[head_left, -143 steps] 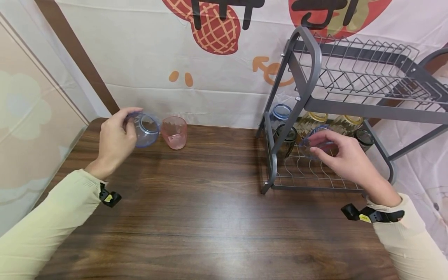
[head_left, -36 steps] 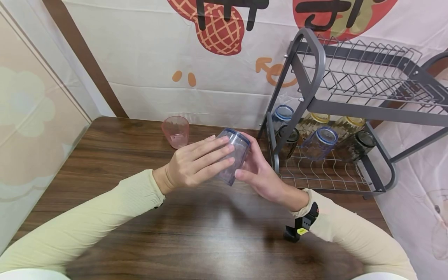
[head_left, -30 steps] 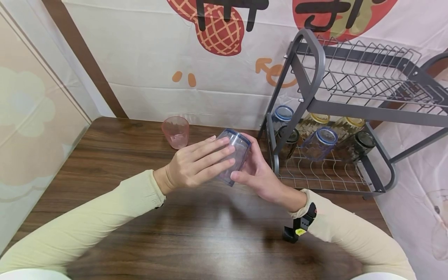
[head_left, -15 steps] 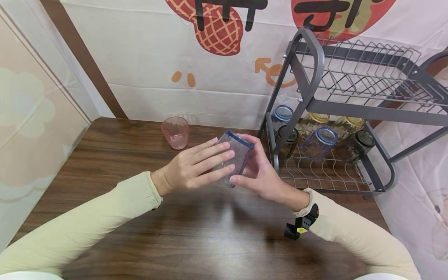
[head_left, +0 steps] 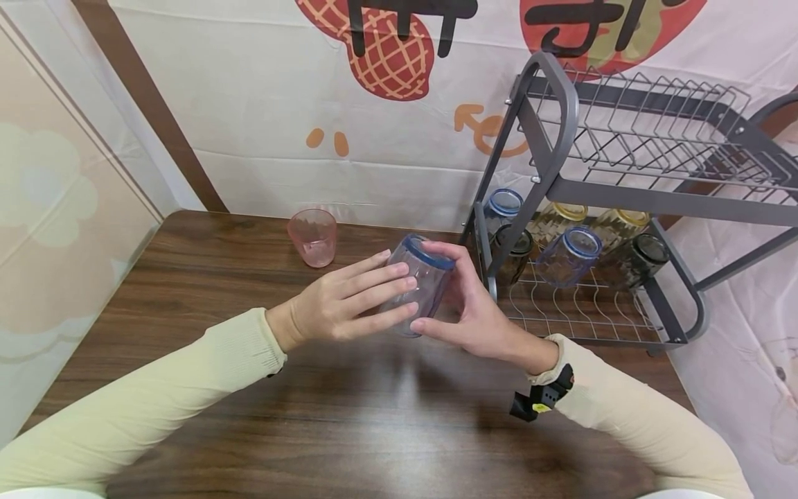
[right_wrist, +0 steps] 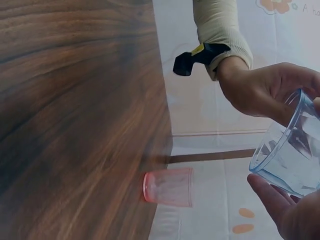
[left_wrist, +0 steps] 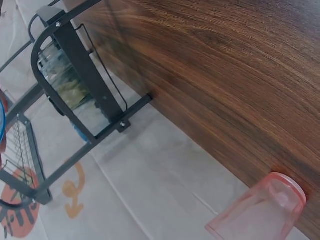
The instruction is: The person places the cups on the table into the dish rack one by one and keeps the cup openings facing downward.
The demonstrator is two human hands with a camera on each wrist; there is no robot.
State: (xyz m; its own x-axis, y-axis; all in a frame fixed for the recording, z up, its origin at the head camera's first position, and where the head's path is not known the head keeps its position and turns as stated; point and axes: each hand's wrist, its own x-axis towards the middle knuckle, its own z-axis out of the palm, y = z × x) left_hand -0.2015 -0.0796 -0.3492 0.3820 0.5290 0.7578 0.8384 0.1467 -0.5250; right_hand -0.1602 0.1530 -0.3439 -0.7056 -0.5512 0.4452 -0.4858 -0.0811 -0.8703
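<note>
A clear blue-tinted cup (head_left: 431,285) is held over the middle of the table, tilted, its blue-ringed base up and its mouth downward. My left hand (head_left: 346,299) holds it from the left, with long fingers laid across its side and the thumb hidden in the head view. From the right, my right hand (head_left: 476,315) grips it, index finger over the base edge and thumb low on the side. In the right wrist view the cup (right_wrist: 295,150) shows between both hands. A pink cup (head_left: 314,239) stands upright near the table's back edge.
A grey two-tier dish rack (head_left: 661,199) stands at the right. Upside-down cups fill part of its lower shelf: a blue cup (head_left: 569,258) in front, another blue one, yellow ones and dark grey ones. A printed cloth (head_left: 249,138) hangs behind the wooden table (head_left: 349,430).
Since the oldest frame, the left hand has brought the blue cup from beside the pink one to the middle, now base up. The right hand has left the rack and grips it; lately it turned slightly.
</note>
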